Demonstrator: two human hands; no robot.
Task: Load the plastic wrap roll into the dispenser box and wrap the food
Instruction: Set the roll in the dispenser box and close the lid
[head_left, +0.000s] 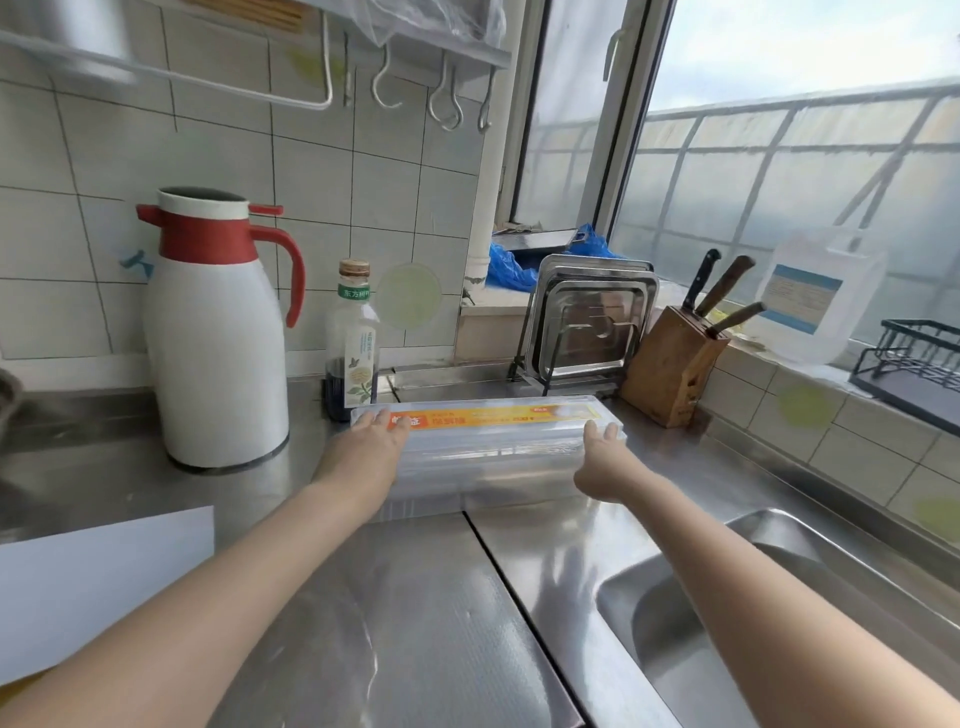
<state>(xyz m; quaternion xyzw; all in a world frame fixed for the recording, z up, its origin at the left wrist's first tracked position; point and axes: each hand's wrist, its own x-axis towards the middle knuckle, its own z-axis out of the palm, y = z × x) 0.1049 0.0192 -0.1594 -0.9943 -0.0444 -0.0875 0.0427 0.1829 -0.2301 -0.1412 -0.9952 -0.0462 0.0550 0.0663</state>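
A long clear plastic dispenser box (488, 447) lies across the steel counter (405, 613) at the back. Inside it a roll with an orange label (498, 417) shows through the top. My left hand (371, 449) grips the box's left end, fingers over the top edge. My right hand (602, 457) grips the right end the same way. Both arms reach far forward. No food is in view.
A white and red thermos jug (218, 332) stands left of the box, a dark sauce bottle (352, 343) just behind it. Steel trays on a rack (592, 317) and a knife block (670, 364) stand at the back right. A sink (727, 623) is right, a white sheet (93, 582) left.
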